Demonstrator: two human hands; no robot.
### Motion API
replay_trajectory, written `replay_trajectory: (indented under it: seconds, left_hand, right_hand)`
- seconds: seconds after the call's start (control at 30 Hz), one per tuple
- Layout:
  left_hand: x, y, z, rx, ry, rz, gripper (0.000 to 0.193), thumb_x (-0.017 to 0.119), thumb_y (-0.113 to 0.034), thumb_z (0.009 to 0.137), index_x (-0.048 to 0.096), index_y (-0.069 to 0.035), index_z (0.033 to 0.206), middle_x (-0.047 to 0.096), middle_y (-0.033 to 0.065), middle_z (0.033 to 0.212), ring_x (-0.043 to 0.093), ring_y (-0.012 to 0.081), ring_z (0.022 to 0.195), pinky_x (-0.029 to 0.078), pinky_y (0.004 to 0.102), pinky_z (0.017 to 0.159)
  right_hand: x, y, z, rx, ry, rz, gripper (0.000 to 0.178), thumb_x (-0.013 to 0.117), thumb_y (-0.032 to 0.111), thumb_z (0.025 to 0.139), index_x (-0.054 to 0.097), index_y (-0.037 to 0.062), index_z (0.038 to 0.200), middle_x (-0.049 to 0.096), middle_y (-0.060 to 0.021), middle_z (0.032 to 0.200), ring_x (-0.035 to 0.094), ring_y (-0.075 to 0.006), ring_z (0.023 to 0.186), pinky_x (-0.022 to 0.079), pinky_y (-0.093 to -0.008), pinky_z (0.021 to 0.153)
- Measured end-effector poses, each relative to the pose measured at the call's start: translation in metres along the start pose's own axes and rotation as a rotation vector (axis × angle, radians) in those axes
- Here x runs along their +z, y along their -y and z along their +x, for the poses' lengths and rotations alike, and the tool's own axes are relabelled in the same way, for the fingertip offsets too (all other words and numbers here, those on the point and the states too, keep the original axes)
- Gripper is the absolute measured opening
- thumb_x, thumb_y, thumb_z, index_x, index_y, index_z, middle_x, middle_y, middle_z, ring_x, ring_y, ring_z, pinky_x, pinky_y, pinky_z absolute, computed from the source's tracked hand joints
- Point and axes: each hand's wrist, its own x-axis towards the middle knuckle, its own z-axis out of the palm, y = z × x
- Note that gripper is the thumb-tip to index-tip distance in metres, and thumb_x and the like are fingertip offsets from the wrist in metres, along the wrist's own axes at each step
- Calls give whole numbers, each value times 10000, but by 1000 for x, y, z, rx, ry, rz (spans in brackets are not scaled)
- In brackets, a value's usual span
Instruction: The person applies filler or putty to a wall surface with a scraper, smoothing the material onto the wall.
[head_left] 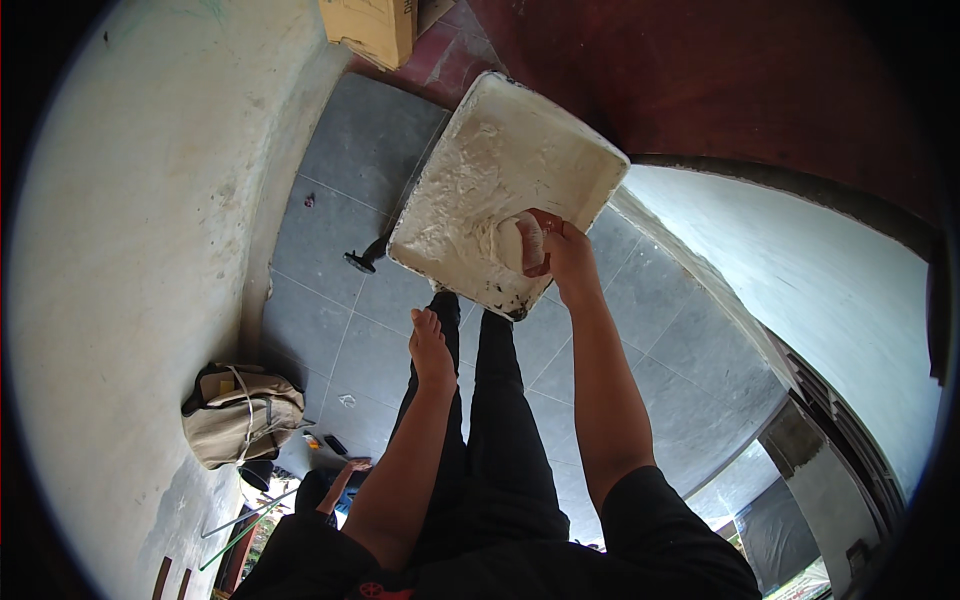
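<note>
My right grip (566,252), closed round a white-coated tool (512,243), should sweep low and evenly at the five o'clock of the tray (560,130), ahead at twelve. My left grip (430,348), loose and empty, could steady it. The tray looks squarish, off-white, thickly smeared, dark-chipped at the rim.

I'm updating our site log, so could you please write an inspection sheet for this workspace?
Surface: grey tiled floor, with small scraps on it.
Work things: shallow off-white tray, smeared with whitish paste; pale tool, exact kind unclear.
Clutter: beige bag by the left wall; cardboard box at the top edge.
Hands: right hand grips the tool over the tray; left hand looks empty, fingers loosely bent.
Cables: nothing seen for certain; the pale strand on the bag may be a strap.
Surroundings: pale right wall; another person's hand at lower left.
</note>
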Motion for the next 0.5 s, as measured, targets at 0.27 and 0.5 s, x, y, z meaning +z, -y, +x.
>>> replay_trajectory:
  seconds: [0.27,0.5]
  left_hand:
    - [-5,-3,1,-14,-18,-6,836,348,-622,1022,363,76,1481,376,232,1551,339,302,1466,216,398,1209]
    - [4,-2,-3,-37,-1,6,831,350,-619,1024,360,73,1483,373,227,1554,336,296,1468,218,391,1206]
  right_hand:
    - [26,35,-16,-218,-172,-709,244,565,178,957,643,27,1131,720,-163,1009,720,-308,767,571,-414,687]
    - [19,7,5,-316,-223,-913,239,607,250,969,587,56,1108,718,-142,1091,660,-424,972,528,-503,790]
